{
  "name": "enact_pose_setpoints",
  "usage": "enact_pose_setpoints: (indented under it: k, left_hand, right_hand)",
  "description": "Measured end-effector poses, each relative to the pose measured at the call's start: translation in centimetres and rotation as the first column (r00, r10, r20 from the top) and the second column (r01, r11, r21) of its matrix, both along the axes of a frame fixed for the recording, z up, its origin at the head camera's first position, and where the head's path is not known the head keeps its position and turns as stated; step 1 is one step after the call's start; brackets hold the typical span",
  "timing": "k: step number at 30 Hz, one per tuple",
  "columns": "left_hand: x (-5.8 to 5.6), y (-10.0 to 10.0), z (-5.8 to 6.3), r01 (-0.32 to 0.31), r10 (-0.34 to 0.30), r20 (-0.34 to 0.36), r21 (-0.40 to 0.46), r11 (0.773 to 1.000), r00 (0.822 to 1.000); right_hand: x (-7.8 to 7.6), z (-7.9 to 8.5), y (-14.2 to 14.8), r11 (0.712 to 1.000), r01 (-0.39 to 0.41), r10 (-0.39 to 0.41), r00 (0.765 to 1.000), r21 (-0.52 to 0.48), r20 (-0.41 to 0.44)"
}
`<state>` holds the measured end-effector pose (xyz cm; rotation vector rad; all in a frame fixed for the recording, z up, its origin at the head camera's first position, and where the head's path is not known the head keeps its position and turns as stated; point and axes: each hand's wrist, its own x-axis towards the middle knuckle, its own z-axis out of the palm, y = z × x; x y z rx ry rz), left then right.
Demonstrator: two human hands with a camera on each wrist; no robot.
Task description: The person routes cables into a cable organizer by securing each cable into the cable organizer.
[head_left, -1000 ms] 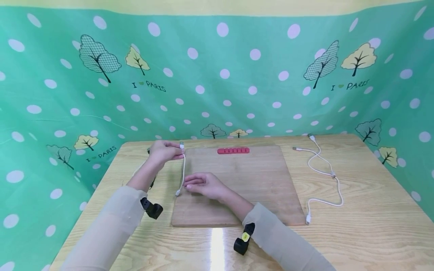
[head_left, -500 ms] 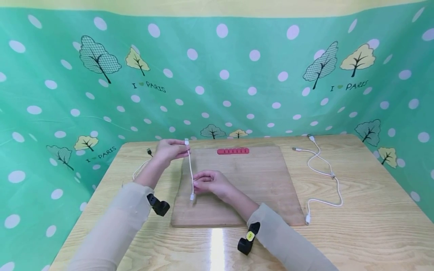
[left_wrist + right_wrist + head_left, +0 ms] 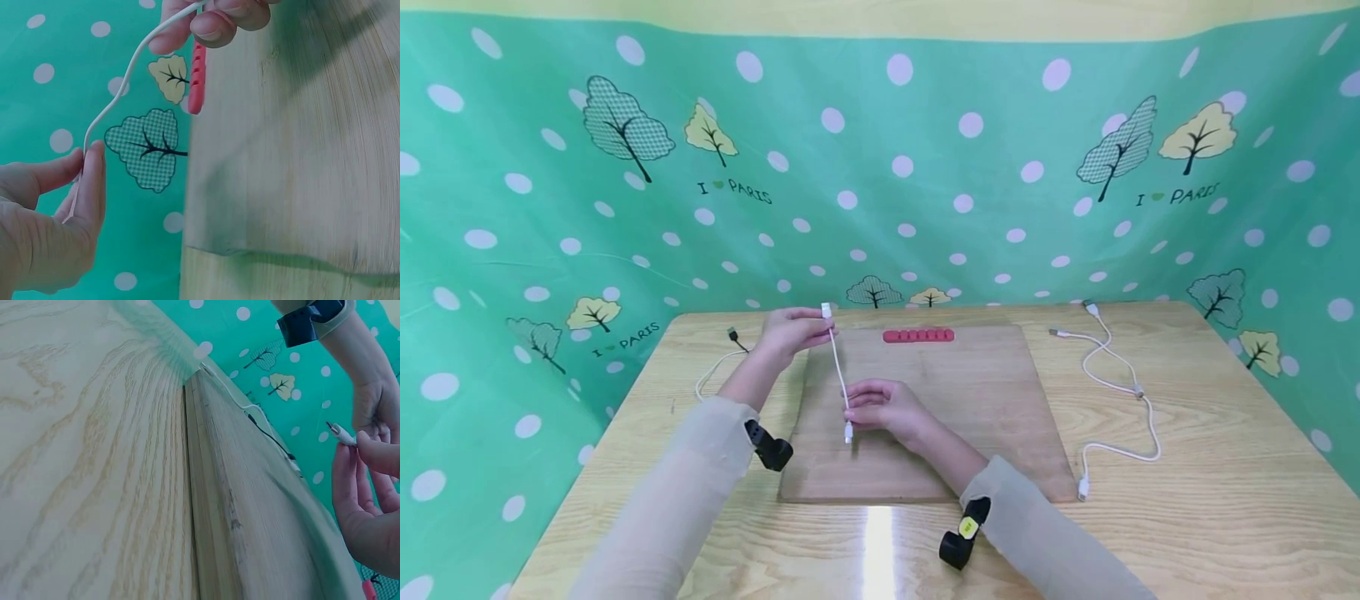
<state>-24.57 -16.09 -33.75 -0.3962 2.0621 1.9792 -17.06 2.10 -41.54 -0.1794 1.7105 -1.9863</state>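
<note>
A short white USB cable (image 3: 839,367) is stretched between my two hands over the left part of a wooden board (image 3: 955,425). My left hand (image 3: 795,333) pinches it near the upper end, where the white USB plug stands up past the fingers. Lower down, my right hand (image 3: 891,410) pinches it just above the small white connector. In the left wrist view, the thumb and fingers of my left hand (image 3: 50,231) hold the cable (image 3: 119,94), which bows a little. The right wrist view shows the connector (image 3: 340,434) sticking out beyond my right fingertips.
On the board's far edge lies a red cable holder (image 3: 918,336) with several slots. A longer white cable (image 3: 1150,417) lies right of the board. Left of it, partly behind my left arm, are a white cable (image 3: 702,383) and a black plug (image 3: 733,334). A patterned green cloth (image 3: 880,225) hangs behind.
Both hands have moved to the right with the white USB cable, from the board's left edge to over the board. My right hand has closed its fingers on the cable's lower end.
</note>
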Motion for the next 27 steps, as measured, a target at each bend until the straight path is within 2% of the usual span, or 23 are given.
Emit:
enact_pose_setpoints:
  k: [7,17,27]
  left_hand:
    - [-0.7,0.9,-0.9,-0.010,0.009,0.027,0.045,0.999,1.000]
    - [-1.9,2.7,-2.1,0.019,-0.018,-0.024,0.034,0.999,1.000]
    - [-3.4,4.5,-3.5,0.018,-0.017,-0.016,0.074,0.997,1.000]
  right_hand:
    - [0.1,0.0,0.9,0.998,0.029,-0.030,1.000,0.051,0.004]
    - [0.2,0.3,1.9,0.989,0.091,-0.095,0.995,0.119,0.034]
    - [0.0,0.4,3.3,0.982,0.126,-0.136,0.989,0.144,0.058]
